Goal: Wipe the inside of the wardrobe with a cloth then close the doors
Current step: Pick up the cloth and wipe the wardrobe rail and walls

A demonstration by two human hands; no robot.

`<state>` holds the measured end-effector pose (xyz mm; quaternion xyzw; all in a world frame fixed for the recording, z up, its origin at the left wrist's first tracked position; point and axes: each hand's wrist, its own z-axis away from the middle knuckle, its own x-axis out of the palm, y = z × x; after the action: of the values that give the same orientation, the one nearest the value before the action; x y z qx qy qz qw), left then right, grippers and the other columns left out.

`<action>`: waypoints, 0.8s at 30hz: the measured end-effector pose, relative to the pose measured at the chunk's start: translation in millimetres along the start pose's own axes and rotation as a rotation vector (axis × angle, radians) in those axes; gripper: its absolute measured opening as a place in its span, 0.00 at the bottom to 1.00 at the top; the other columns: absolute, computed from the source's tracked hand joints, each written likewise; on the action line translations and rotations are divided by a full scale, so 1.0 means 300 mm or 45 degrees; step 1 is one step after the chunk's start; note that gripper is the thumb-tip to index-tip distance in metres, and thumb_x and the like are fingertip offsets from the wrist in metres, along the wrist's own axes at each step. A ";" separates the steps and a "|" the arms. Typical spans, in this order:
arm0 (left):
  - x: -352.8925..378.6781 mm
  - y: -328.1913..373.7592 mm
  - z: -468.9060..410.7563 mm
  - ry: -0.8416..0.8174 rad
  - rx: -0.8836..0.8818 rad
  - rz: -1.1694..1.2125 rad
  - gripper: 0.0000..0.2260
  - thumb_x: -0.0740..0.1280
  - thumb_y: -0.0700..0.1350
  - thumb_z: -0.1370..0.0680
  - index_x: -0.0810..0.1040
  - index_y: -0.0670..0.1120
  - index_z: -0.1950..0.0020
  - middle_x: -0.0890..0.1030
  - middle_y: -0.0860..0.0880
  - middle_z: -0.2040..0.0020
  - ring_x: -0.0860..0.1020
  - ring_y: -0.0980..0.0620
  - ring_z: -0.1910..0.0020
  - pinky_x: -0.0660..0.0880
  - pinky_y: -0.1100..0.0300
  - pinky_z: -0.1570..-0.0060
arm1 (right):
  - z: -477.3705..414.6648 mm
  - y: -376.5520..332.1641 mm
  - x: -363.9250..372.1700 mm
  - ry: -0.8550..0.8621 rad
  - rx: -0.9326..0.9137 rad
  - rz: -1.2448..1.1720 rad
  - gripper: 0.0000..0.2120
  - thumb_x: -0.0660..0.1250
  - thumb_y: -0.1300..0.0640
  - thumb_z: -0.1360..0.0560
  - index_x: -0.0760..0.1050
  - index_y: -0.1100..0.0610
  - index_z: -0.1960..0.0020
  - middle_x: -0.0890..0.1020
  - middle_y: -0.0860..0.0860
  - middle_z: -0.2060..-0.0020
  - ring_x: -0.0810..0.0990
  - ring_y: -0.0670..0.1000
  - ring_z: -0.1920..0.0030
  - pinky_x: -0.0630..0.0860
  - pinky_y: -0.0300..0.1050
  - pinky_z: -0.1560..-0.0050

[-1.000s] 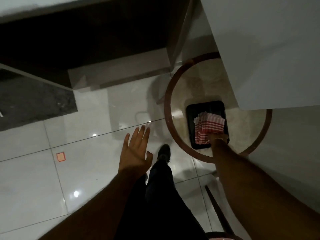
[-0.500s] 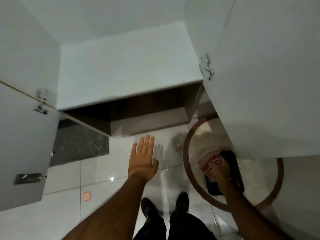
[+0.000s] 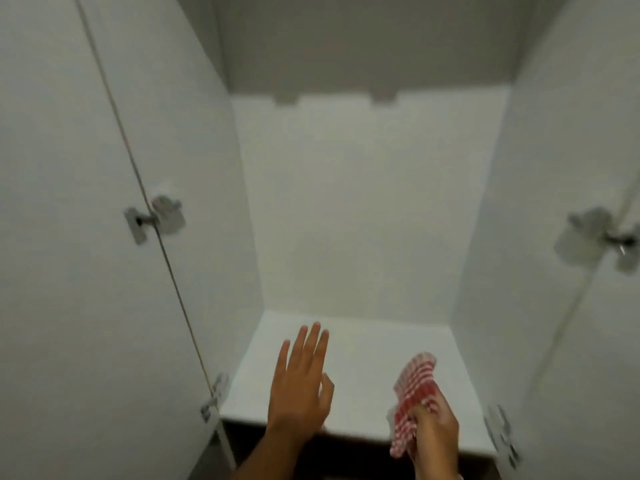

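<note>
Now your right hand [image 3: 434,427] grips the bunched checked cloth [image 3: 414,393] over the wardrobe floor [image 3: 353,368], ready to wipe, while your left hand [image 3: 299,386] hovers open, empty, both doors [image 3: 69,237] swung wide for access.

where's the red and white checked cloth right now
The red and white checked cloth is bunched in the right hand, low on the right of the head view, above the white wardrobe shelf.

The left hand [image 3: 298,389] is raised flat with fingers straight and close together, thumb curled in, holding nothing, while beside it the right hand [image 3: 437,432] is clenched in a fist around a bunched cloth [image 3: 414,393].
</note>
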<state>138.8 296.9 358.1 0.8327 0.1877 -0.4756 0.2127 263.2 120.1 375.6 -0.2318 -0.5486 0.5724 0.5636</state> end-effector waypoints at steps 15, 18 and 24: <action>-0.826 -0.287 -1.083 0.959 -0.090 0.077 0.39 0.62 0.55 0.20 0.51 0.50 0.11 0.51 0.48 0.10 0.50 0.46 0.11 0.49 0.42 0.15 | -0.045 -1.492 1.155 0.019 -1.640 -0.331 0.32 0.57 0.69 0.19 0.71 0.45 0.20 0.76 0.50 0.23 0.78 0.53 0.26 0.71 0.62 0.22; -0.945 -0.284 -1.182 1.051 -0.051 0.065 0.40 0.63 0.55 0.20 0.50 0.51 0.11 0.51 0.48 0.10 0.50 0.47 0.11 0.45 0.45 0.14 | -0.017 -1.698 1.314 0.260 -1.933 -0.111 0.24 0.59 0.61 0.18 0.76 0.54 0.23 0.77 0.51 0.24 0.72 0.52 0.21 0.56 0.55 0.14; -1.190 -0.289 -1.346 1.163 0.041 0.025 0.40 0.61 0.55 0.19 0.43 0.53 0.11 0.45 0.49 0.10 0.44 0.48 0.11 0.47 0.42 0.13 | -0.034 -1.920 1.506 0.287 -1.711 1.084 0.15 0.60 0.55 0.18 0.77 0.61 0.37 0.82 0.64 0.35 0.79 0.67 0.36 0.72 0.58 0.35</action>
<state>211.3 545.2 838.6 0.9620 0.2469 -0.0607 0.0996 381.1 393.7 1044.4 -0.7673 -0.5800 0.2589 0.0889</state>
